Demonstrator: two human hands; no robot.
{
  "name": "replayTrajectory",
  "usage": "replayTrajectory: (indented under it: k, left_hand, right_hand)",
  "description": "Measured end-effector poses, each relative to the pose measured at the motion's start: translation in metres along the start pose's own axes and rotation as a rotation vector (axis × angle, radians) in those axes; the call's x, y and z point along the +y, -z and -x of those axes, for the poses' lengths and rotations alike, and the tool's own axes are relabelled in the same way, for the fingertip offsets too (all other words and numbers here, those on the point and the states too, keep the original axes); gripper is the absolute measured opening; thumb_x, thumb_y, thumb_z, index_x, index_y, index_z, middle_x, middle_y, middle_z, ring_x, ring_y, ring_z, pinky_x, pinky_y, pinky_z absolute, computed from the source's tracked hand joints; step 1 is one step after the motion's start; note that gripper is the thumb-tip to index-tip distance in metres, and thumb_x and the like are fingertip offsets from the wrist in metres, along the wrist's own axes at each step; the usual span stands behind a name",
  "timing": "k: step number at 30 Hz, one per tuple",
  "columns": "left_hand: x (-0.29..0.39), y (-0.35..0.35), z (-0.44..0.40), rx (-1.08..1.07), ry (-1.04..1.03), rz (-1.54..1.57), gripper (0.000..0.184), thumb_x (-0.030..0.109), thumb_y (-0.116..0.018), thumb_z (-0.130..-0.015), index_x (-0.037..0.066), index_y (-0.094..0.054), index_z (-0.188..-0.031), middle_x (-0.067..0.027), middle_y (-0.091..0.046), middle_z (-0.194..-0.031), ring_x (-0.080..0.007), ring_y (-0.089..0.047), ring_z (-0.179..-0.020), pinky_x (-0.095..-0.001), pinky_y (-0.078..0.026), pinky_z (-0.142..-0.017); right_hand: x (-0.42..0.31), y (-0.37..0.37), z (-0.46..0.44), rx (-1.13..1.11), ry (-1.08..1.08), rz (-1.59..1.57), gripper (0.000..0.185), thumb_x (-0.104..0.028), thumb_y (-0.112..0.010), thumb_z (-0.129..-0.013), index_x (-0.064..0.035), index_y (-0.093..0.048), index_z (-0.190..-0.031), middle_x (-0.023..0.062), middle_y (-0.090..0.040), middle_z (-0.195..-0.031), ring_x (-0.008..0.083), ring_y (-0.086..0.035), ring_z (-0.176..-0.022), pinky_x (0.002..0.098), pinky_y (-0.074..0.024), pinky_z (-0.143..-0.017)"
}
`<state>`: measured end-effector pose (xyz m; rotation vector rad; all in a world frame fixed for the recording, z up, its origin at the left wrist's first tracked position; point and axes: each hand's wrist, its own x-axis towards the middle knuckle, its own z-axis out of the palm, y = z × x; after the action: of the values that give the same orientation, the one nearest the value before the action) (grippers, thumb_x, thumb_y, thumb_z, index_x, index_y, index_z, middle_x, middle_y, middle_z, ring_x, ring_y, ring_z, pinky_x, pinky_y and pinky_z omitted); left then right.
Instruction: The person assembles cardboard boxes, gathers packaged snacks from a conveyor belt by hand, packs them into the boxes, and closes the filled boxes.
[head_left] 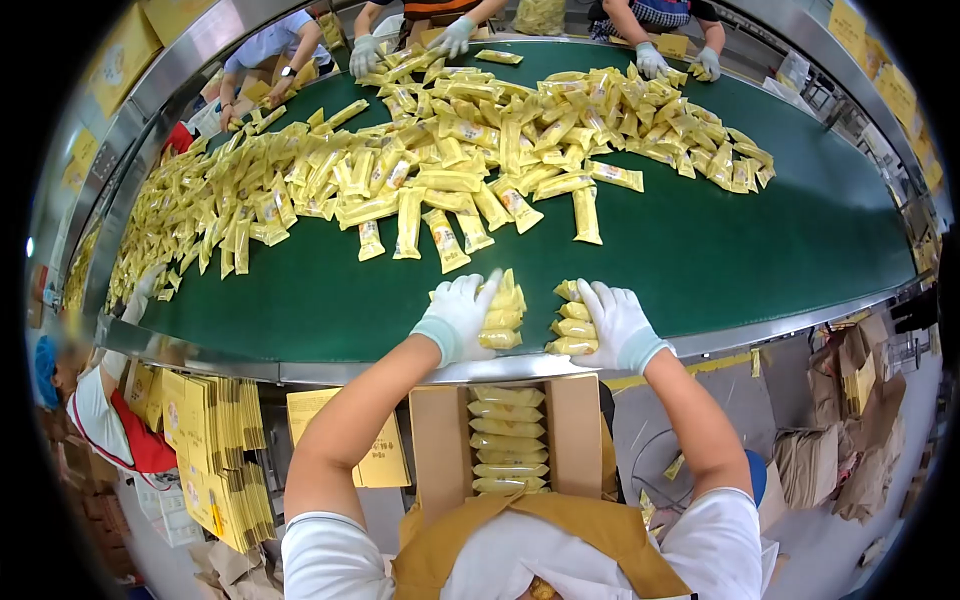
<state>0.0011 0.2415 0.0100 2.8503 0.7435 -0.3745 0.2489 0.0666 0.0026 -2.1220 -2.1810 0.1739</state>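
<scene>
My left hand [458, 312], in a white glove, is closed around a short row of yellow snack packets [503, 320] at the near edge of the green belt. My gloved right hand [617, 318] grips a second row of yellow packets [573, 328] from its outer side. A narrow gap of bare belt separates the two rows. Just below, against my body, stands an open cardboard box [440, 440] with its flaps spread. Inside it lie several yellow packets [508, 428], stacked flat in one column.
A large heap of yellow packets [460, 140] spreads over the far and left parts of the green belt [720, 260]. Co-workers' gloved hands [650, 60] reach in from the far side. Folded yellow cartons [210, 450] stand at left; brown bags [870, 440] lie at right.
</scene>
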Motion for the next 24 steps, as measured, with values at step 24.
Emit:
replayTrajectory:
  k: [24]
  left_hand:
    - [-0.002, 0.043, 0.129, 0.892, -0.348, 0.672, 0.130, 0.033, -0.097, -0.061, -0.004, -0.013, -0.154, -0.0179, -0.059, -0.125, -0.0284, -0.069, -0.106, -0.0461, -0.048, -0.101]
  right_hand:
    - [-0.196, 0.045, 0.043, -0.413, 0.586, 0.299, 0.084, -0.035, -0.076, -0.075, 0.0001, -0.045, -0.145, 0.0119, -0.061, -0.105, 0.0248, -0.058, -0.099, 0.0404, -0.0399, -0.081]
